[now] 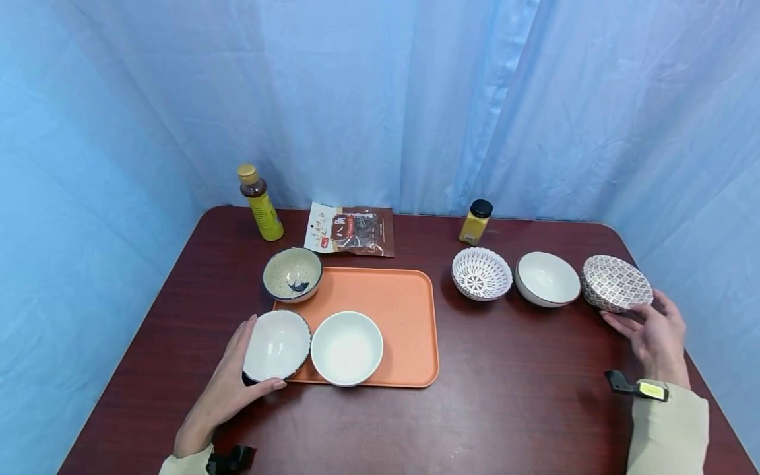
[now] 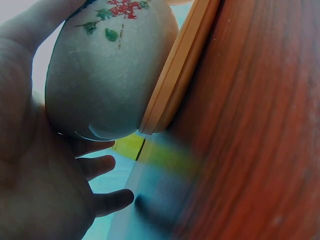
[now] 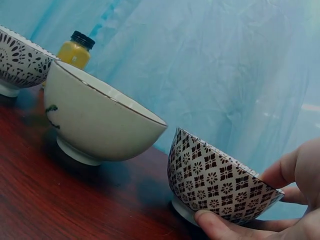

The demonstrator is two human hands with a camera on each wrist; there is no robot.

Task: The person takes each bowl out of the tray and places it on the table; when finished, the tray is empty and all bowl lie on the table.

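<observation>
My left hand point(image 1: 228, 379) holds a white bowl point(image 1: 277, 346) with a dark rim at the left edge of the orange tray point(image 1: 410, 330); thumb on its near side, fingers along its left. In the left wrist view this bowl point(image 2: 110, 75) shows a pale outside with red and green flowers, right by the tray's rim. At the far right, my right hand point(image 1: 660, 333) grips a brown-and-white patterned bowl point(image 1: 617, 282). The right wrist view has the thumb low on that bowl's point(image 3: 215, 180) outside and a finger over its rim.
On the tray sits a plain white bowl point(image 1: 347, 348); a speckled fish bowl point(image 1: 292, 274) overlaps its back-left corner. Further right stand a black-and-white patterned bowl point(image 1: 481, 274) and a cream bowl point(image 1: 547, 279). Behind are a bottle point(image 1: 261, 208), a spice bag point(image 1: 350, 229) and a yellow jar point(image 1: 475, 223).
</observation>
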